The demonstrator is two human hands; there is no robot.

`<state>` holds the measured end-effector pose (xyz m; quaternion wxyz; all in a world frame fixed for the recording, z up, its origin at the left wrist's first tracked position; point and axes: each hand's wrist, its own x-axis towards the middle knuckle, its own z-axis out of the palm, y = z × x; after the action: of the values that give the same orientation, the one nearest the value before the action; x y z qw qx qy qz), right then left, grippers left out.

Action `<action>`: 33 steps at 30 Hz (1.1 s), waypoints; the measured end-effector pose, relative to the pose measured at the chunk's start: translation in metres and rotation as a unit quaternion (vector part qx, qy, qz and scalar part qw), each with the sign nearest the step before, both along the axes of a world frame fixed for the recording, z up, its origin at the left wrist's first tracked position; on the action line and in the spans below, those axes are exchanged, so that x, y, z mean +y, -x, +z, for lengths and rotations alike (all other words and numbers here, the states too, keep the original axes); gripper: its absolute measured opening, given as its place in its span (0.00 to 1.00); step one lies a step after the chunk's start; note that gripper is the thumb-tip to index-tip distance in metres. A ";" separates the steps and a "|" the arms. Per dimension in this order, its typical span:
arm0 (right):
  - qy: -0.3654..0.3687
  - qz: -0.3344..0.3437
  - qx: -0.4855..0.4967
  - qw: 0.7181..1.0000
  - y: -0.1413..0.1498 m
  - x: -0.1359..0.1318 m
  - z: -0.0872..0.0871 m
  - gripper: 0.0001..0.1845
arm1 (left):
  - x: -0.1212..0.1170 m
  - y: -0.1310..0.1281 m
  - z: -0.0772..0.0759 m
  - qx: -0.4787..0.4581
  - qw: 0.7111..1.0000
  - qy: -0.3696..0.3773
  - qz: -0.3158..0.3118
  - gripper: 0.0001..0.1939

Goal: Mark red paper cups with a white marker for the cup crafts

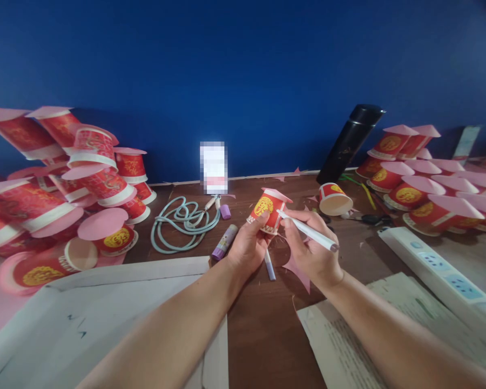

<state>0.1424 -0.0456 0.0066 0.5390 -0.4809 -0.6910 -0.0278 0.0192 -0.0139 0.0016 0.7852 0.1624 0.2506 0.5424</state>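
Observation:
My left hand point(250, 236) is closed around a red paper cup point(267, 208) with a yellow emblem, turned upside down with a pink paper piece on its base. A white marker pen point(310, 231) sits in my right hand point(314, 248), its tip end against or very near the cup's side. I cannot tell whether the tip touches. On the table just below my hands lie a small pen cap point(270, 267) and a pink paper scrap point(297, 273). Another red cup point(335, 199) rests tipped over beyond my right hand.
Stacked red cups with pink tops stand at left point(105, 186) and right point(415, 189). A glue stick point(224, 242), coiled cable point(182, 221), lit phone point(214, 167) and black flask point(350, 143) lie around. A power strip point(437, 265), printed paper point(348, 335) and white board point(105, 324) flank my arms.

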 end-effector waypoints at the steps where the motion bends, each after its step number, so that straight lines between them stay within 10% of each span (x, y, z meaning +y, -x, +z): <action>1: 0.000 -0.001 -0.001 1.000 0.000 0.000 0.000 0.11 | 0.000 0.000 0.000 0.000 1.000 0.000 0.000 0.11; 33: 0.014 0.001 -0.022 1.000 0.001 -0.002 -0.001 0.09 | 0.000 0.000 -0.001 -0.002 1.000 0.013 0.007 0.12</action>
<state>0.1416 -0.0477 0.0060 0.5172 -0.4868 -0.7034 -0.0285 0.0190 -0.0135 0.0008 0.7840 0.1489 0.2571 0.5451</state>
